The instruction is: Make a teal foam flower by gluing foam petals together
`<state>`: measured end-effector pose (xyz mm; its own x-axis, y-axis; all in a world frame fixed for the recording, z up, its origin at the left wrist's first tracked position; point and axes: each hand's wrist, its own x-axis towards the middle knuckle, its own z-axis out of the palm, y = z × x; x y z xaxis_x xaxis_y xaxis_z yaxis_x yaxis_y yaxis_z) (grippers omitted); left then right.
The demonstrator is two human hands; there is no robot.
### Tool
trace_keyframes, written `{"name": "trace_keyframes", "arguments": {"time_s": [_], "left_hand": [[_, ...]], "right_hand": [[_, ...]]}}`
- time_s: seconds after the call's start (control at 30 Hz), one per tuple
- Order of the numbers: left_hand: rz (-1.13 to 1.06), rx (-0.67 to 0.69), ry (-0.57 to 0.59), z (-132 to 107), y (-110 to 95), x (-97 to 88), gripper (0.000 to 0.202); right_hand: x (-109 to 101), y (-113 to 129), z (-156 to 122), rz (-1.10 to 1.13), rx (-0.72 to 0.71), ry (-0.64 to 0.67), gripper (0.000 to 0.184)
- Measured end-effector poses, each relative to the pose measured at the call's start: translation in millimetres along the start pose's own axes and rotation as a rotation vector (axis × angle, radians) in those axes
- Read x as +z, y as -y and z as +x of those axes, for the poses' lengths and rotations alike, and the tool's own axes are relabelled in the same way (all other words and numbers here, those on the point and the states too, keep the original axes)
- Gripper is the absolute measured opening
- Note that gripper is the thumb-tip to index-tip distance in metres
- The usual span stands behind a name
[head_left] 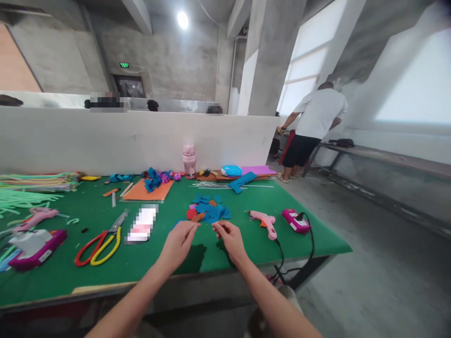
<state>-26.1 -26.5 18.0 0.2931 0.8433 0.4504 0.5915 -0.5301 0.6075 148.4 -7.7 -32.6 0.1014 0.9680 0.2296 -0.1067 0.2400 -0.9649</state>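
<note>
My left hand [180, 240] is over the front of the green table, thumb and fingers pinched together. Across a small gap, my right hand [229, 237] is pinched too, fingers curled and tips pointing at the left hand. Whatever lies between the fingertips of either hand is too small to make out. Just beyond both hands is a loose heap of blue cut pieces [213, 212], with a red piece [191, 214] and a brown piece [199, 217] at its near left edge. To the right rests a pink glue gun [265, 221] with an orange trigger.
Red-and-yellow-handled scissors [105, 244] and a blurred-out flat object [143, 224] lie left. A magenta power strip [296, 220] trails a black cable over the edge at right. A pink bottle [189, 162] stands by the white partition [141, 136]. Another person [315, 117] stands beyond the table.
</note>
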Motion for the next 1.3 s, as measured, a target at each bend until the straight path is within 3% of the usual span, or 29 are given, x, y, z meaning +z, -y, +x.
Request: {"name": "trace_keyframes", "arguments": {"time_s": [0.13, 0.27, 0.4, 0.57, 0.83, 0.93, 1.07, 1.2, 1.3], "left_hand": [[-0.245, -0.116, 0.032, 64.9, 7.3, -10.6, 0.029], [-0.371, -0.183, 0.036, 92.5, 23.5, 0.1, 0.030], [-0.456, -0.230, -0.078, 96.8, 41.3, 14.6, 0.027], [-0.464, -0.240, -0.149, 98.3, 51.7, 26.4, 0.019], [-0.557, -0.266, -0.130, 98.0, 52.6, 35.7, 0.016], [-0.606, -0.301, -0.203, 96.7, 46.1, 31.8, 0.021], [-0.645, -0.316, -0.406, 94.9, 42.9, 18.2, 0.024], [-0.659, -0.259, -0.455, 92.9, 49.5, 7.2, 0.021], [-0.685, -0.270, -0.471, 92.7, 52.8, 6.8, 0.021]], "right_hand": [[15.9, 11.0, 38.0, 0.050, -0.024, 0.033, 0.025], [25.4, 9.6, 74.3, 0.000, -0.065, 0.102, 0.026], [30.3, -1.1, 89.5, -0.120, -0.147, 0.147, 0.023], [31.9, -14.2, 88.7, -0.188, -0.191, 0.096, 0.020], [27.5, -15.7, 86.8, -0.231, -0.251, 0.135, 0.019], [27.3, -14.7, 85.5, -0.215, -0.237, 0.144, 0.020], [21.0, -15.0, 89.4, -0.155, -0.154, 0.001, 0.030], [-1.3, -10.5, 96.6, -0.139, -0.156, -0.284, 0.037], [-25.7, -3.3, 101.1, -0.192, -0.176, -0.417, 0.036]]}}
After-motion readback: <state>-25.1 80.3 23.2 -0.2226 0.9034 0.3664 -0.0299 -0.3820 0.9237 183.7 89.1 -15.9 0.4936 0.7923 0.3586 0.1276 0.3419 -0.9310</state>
